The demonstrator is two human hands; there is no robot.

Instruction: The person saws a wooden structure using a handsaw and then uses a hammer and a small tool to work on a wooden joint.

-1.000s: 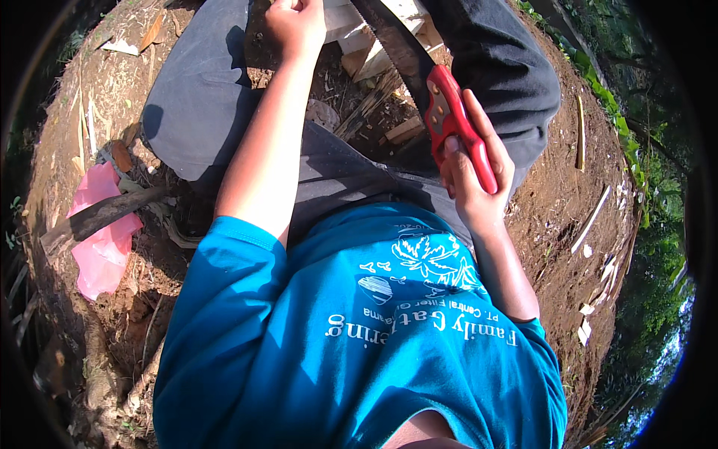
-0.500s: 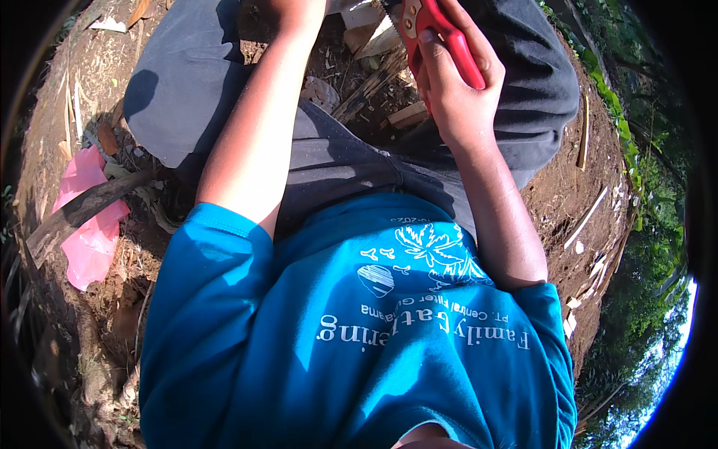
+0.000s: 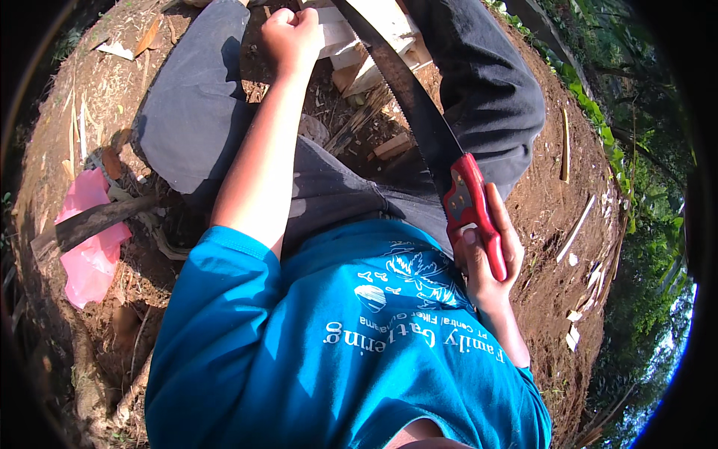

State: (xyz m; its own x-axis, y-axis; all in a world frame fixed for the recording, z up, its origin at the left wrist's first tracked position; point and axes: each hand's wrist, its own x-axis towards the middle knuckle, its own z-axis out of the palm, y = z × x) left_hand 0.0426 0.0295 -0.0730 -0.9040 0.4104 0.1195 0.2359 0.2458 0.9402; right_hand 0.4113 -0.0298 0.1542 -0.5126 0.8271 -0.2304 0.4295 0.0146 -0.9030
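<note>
My right hand (image 3: pixel 490 262) is wrapped round the red handle of a pruning saw (image 3: pixel 419 101), drawn back close to my right hip. Its dark curved blade slants away up and to the left, teeth on the left side. The far end of the blade passes beside a pale piece of wood (image 3: pixel 334 34) and runs out of view at the top edge. With fingers curled, my left hand (image 3: pixel 292 39) grips the left end of that piece. More pale wood lies beneath and to the right of it, partly behind the blade.
My bent legs in dark trousers (image 3: pixel 486 82) flank the wood. Offcuts (image 3: pixel 393 146) and chips lie on the soil between them. To the left, a dark stick (image 3: pixel 93 223) rests across a pink plastic bag (image 3: pixel 86 258). Wood slivers (image 3: pixel 576 228) and green plants (image 3: pixel 636 299) are at the right.
My right hand has pulled the saw back toward my body, so much more of the blade shows. The view has shifted, bringing my left hand and the wood further into sight.
</note>
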